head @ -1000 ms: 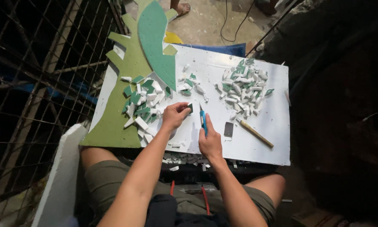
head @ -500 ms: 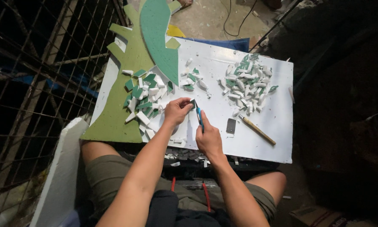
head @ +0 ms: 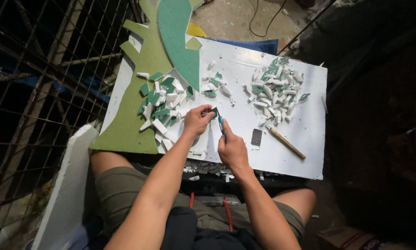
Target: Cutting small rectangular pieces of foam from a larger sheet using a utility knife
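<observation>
White tabletop (head: 305,134) beside wire fencing (head: 36,92). Left hand (head: 197,119) pinches a small green piece (head: 214,110) near the tabletop's middle; right hand (head: 232,149) grips a blue knife (head: 222,125) against it. Scrap piles (head: 164,99) left, (head: 275,88) right; stick (head: 286,143) at near edge.

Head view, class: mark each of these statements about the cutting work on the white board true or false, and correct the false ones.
1. The left hand pinches a small green piece. True.
2. The right hand holds a blue-handled cutter. True.
3. The wooden-handled tool is in the right hand. False: it lies on the white board, right of the hands.
4. The pile of cut pieces on the right is red. False: it is green and white.
5. A large green foam shape lies at the board's left. True.
</observation>
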